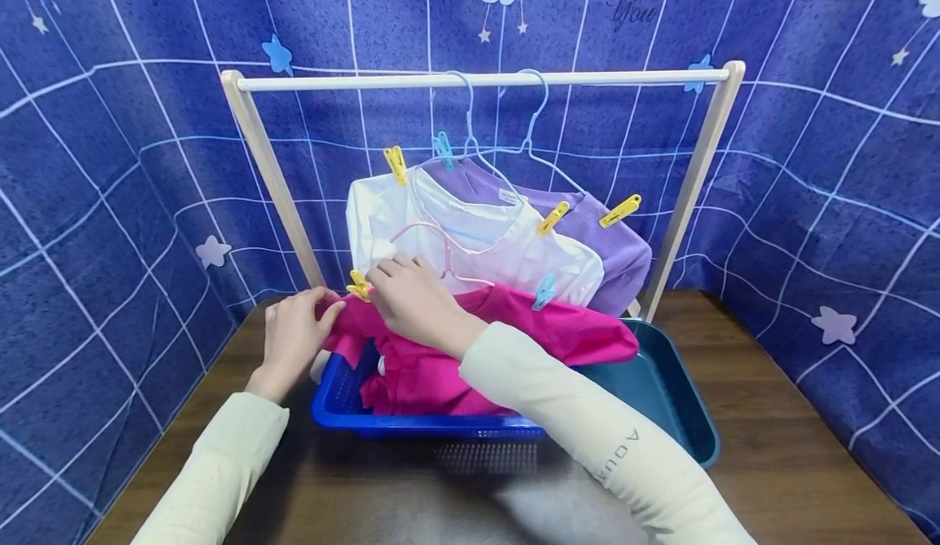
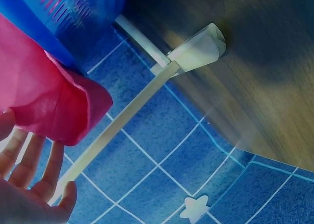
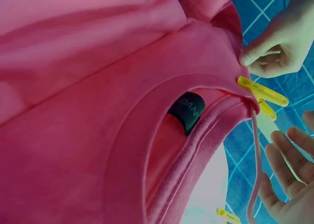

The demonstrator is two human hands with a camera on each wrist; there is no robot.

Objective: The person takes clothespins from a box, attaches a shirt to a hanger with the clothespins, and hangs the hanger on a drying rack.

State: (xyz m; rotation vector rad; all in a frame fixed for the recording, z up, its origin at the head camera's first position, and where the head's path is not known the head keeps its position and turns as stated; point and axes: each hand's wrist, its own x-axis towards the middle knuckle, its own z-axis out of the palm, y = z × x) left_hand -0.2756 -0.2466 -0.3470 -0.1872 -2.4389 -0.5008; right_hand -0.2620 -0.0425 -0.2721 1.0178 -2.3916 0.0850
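A pink shirt [image 1: 569, 329] lies over a blue basket [image 1: 429, 423], its neckline on a pink hanger [image 1: 447, 255]. My left hand [image 1: 297, 333] pinches it near the shoulder at the left end, thumb and fingers at the cloth edge by the sleeve [image 2: 68, 103]. Beside the neckline a yellow clothespin [image 3: 265, 92] grips shirt and hanger together. My right hand [image 3: 292, 177] hovers by that clothespin and the hanger arm, fingers loosely bent with nothing between them. On the other shoulder sits a light-blue clothespin [image 1: 544, 292].
Behind, a white shirt [image 1: 382, 210] and a purple shirt [image 1: 624, 251] hang by clothespins and blue hangers from a rack's white bar [image 1: 330, 84]. A dark teal tray [image 1: 683, 394] stands right of the basket on the wooden table [image 1: 764, 382].
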